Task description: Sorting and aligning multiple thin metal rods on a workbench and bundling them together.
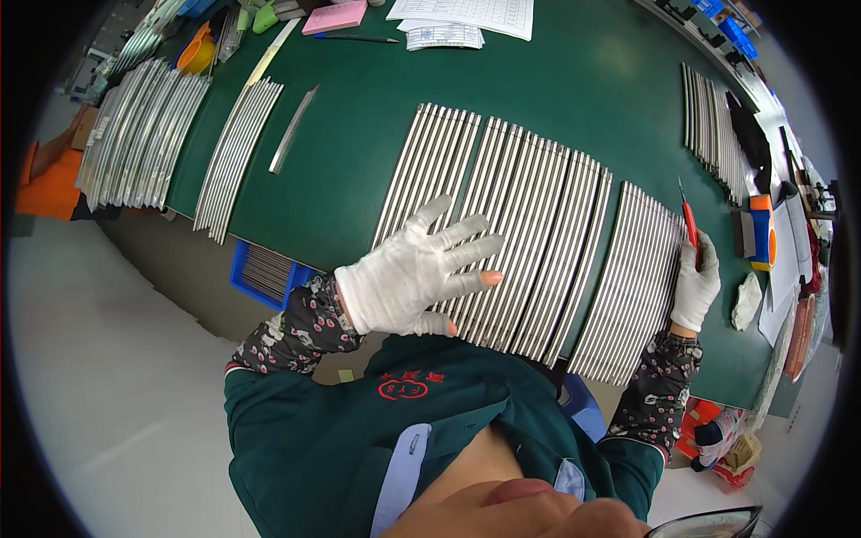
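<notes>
My left hand [408, 269], in a white glove with two bare fingertips, lies spread over the left part of a wide row of shiny metal rods [529, 233]. My right hand [696, 285], gloved in white too, is closed around a slim tool with a red handle [690, 224]. Its thin pointed metal tip aims away from me; the exact kind of tool is unclear. That hand rests beside the right edge of another row of metal rods [630, 278]. Left of the wide row, a narrower group of rods [428, 161] runs partly under my left fingers.
The green table [350, 134] carries bundled rods [143, 134] and a loose row [238, 157] at left, with a thin strip [293, 130] nearby. More rods [710, 130] lie at far right. Papers [471, 13] and a pen [356, 39] are at back. A blue bin [247, 278] stands below.
</notes>
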